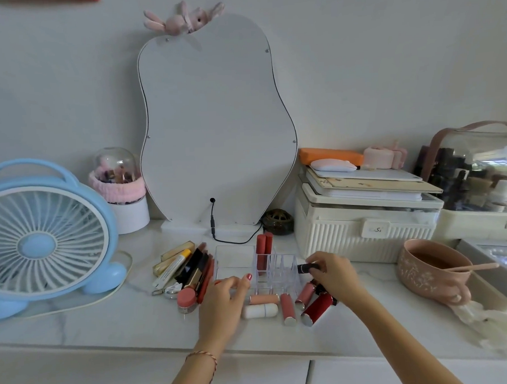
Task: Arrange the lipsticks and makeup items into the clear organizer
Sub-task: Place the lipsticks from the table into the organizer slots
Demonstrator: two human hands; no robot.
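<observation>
The clear organizer (235,261) stands mid-counter in front of the mirror, with two red lip tubes (263,251) upright in its back slots. My right hand (334,275) holds a dark lipstick (308,267) sideways at the organizer's right edge. My left hand (225,300) rests on the organizer's front left corner, fingers curled on its rim. Loose lipsticks lie in front: a peach tube (264,299), a white capsule (260,310), a pink tube (288,308) and a red one (317,308). A pile of makeup items (186,270) lies left of the organizer.
A blue fan (42,238) fills the left side. A pear-shaped mirror (217,120) leans on the wall, its black cable trailing behind the organizer. Cream storage boxes (364,233) stand at the right, with a pink mug (430,271) before them. The counter edge runs near my wrists.
</observation>
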